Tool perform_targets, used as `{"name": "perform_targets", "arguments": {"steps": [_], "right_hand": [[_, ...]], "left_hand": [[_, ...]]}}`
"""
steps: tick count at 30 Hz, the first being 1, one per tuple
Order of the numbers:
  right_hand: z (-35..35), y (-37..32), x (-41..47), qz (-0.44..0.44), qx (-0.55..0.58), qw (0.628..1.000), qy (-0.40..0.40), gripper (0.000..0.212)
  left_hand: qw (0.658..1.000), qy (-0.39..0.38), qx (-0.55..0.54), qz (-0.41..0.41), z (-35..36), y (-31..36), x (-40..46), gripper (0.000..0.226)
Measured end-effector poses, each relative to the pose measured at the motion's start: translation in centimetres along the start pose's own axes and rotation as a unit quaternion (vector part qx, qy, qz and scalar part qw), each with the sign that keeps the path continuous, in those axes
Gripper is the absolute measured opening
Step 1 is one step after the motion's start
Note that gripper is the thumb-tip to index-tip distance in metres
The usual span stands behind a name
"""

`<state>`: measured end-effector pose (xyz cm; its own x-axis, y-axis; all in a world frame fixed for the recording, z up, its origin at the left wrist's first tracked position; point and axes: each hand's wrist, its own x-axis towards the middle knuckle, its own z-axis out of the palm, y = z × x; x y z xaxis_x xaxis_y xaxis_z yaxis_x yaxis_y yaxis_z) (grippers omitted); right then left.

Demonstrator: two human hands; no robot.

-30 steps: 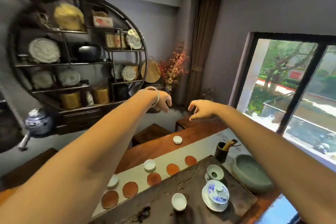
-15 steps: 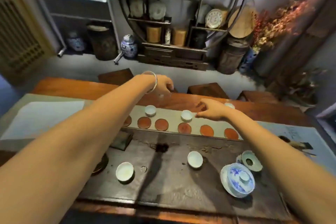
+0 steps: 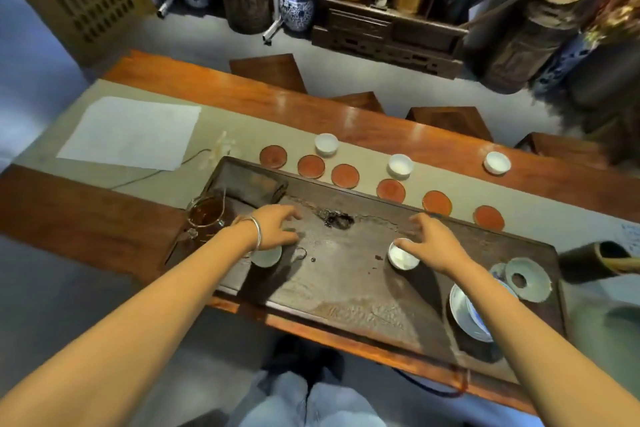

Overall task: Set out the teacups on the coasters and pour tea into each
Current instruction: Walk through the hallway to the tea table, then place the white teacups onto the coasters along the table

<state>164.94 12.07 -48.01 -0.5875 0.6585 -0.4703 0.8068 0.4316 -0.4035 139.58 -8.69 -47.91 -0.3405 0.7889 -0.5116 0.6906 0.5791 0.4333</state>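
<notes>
**Q:** State of grip?
**A:** The right hand (image 3: 433, 243) sets its fingertips on the rim of a teacup (image 3: 403, 257) at centre right of the tray (image 3: 346, 282); whether it pinches cannot be told. The left hand (image 3: 275, 229) spreads over a second teacup (image 3: 267, 257), with no grasp visible.

**Q:** Hazards and clearance?
**A:** A hold on the rim alone may slip. The tray's raised far edge could catch a cup bound for the coasters (image 3: 391, 190). The glass pitcher (image 3: 206, 213) stands just beside the left wrist. The tray's centre is open.
</notes>
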Motion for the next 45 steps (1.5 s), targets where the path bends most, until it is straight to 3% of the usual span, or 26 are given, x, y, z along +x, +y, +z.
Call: {"name": "perform_targets", "arguments": {"steps": [6,11,16,24,33,45], "right_hand": [[2.3,1.1,-0.8,0.025,-0.049,0.998,-0.012,0.088],[3.7,1.2,-0.8,0.027,-0.059,0.998,0.002,0.079],[4.4,1.3,-0.8,0.028,-0.043,0.999,0.006,0.075],[4.4,1.5,-1.1,0.034,-0.016,0.999,0.015,0.071],[2.9,-1.2,1.0,0.015,0.014,0.999,0.039,0.069],[1.3,-10.5,9.7,-0.044,0.038,0.997,0.050,0.066]], "left_hand": [[0.998,0.047,-0.021,-0.018,2.9,-2.1,-1.4,0.068],[0.997,0.064,-0.013,-0.049,4.3,-3.4,-1.5,0.080],[0.996,0.047,-0.026,-0.069,5.4,-4.2,-1.5,0.078],[0.988,0.095,-0.086,-0.091,6.0,-4.6,-1.4,0.071],[0.988,0.110,-0.096,-0.055,3.7,-3.7,1.1,0.067],[0.983,0.150,-0.105,-0.027,-3.4,-2.7,8.7,0.074]]}}
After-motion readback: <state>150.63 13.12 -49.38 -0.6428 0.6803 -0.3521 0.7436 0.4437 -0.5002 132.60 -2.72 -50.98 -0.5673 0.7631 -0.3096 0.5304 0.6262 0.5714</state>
